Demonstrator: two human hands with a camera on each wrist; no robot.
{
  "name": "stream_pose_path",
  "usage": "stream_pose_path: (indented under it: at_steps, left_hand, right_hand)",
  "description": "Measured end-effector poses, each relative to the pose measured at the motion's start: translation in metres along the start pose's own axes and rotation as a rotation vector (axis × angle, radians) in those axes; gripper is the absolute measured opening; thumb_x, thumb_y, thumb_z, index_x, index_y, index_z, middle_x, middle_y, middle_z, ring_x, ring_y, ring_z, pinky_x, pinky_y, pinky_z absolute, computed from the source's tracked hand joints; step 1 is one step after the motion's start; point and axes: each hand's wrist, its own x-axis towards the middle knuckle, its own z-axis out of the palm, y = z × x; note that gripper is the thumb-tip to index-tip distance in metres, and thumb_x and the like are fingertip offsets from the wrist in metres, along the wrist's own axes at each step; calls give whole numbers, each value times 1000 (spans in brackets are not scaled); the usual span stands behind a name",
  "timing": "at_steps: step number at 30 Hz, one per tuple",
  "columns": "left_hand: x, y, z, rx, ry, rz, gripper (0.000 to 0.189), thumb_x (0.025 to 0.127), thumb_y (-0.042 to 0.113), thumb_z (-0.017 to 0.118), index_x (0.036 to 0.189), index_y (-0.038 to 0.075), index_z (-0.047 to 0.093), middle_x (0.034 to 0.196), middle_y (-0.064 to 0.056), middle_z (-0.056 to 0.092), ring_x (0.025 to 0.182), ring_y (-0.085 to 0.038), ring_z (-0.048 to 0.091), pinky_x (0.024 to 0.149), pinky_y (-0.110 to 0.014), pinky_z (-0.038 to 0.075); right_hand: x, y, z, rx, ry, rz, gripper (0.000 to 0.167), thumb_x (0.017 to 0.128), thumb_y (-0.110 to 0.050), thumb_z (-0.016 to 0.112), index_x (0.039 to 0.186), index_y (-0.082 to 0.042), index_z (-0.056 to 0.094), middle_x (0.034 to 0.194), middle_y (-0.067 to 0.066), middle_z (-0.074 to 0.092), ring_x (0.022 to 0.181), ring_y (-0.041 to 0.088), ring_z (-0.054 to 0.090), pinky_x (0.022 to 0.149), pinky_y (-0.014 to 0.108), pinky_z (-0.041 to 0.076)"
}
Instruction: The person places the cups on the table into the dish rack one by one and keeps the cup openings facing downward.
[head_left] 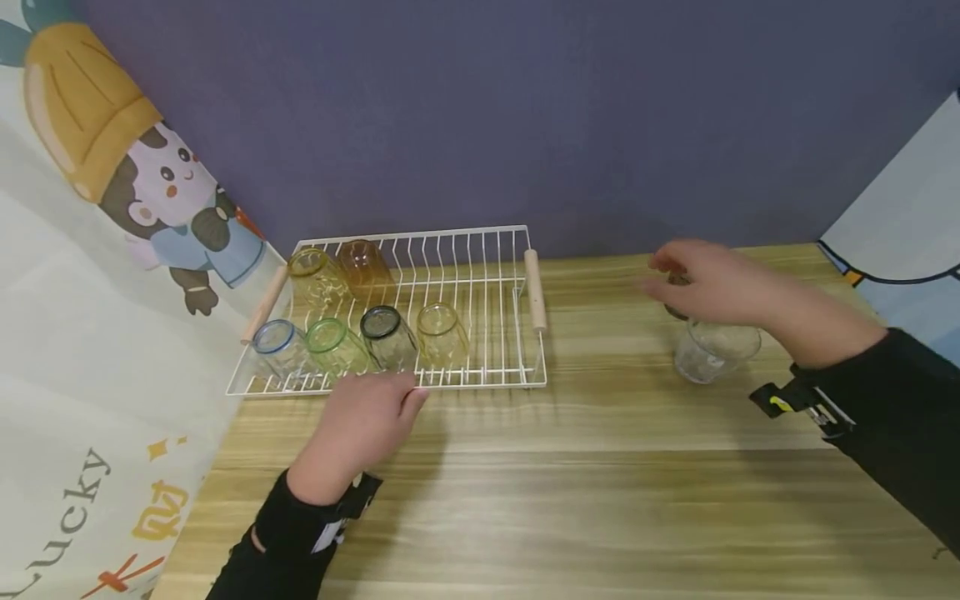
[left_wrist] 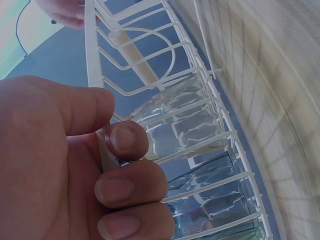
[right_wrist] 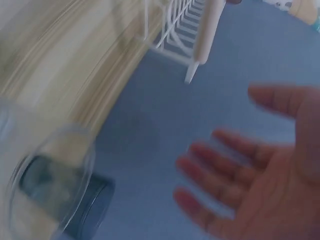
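One white wire rack (head_left: pixel 480 387) holds six glasses (head_left: pixel 387 337): four along its front, two behind. Right of the rack, two more, a clear glass (head_left: pixel 705 358) and a dark glass (head_left: pixel 677 312), sit on the table (head_left: pixel 570 500). The left hand (head_left: pixel 367 421) clamps its fingers on the rack's front rail; the right hand (head_left: pixel 716 282), fingers apart, is near the dark glass.

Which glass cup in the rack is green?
It's the only green-tinted glass cup, standing between the blue-rimmed clear glass cup and the black-rimmed smoky glass cup.
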Motion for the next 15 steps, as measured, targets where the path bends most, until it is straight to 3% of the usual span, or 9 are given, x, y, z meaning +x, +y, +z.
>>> stream_pose_path:
  at_steps: [6, 11, 15]
  left_hand:
    - [0, 0, 0, -1, -20, -12, 40, 109, 38, 49, 72, 23, 47, 60, 6, 43, 58, -14, 45, 69, -49, 47]
    - [0, 0, 2, 4, -3, -4, 39, 108, 36, 53, 72, 23, 47, 59, 6, 43, 57, -14, 45, 65, -46, 46]
    - [0, -1, 2, 9, 8, -1, 38, 108, 35, 54, 72, 23, 47, 59, 7, 43, 57, -14, 45, 64, -46, 47]
  right_hand:
    - [-7, 22, 3, -84, -71, -122, 52, 102, -26, 67, 145, 1, 53, 137, 18, 58, 123, 39, 57, 93, 57, 49]
    - [-7, 36, 6, -125, -119, -102, 51, 103, -24, 66, 146, 0, 53, 145, 23, 53, 132, 47, 49, 98, 61, 46]
    - [-5, 44, 8, -134, -146, -72, 49, 103, -24, 65, 144, 1, 54, 145, 26, 52, 130, 49, 50, 96, 61, 46]
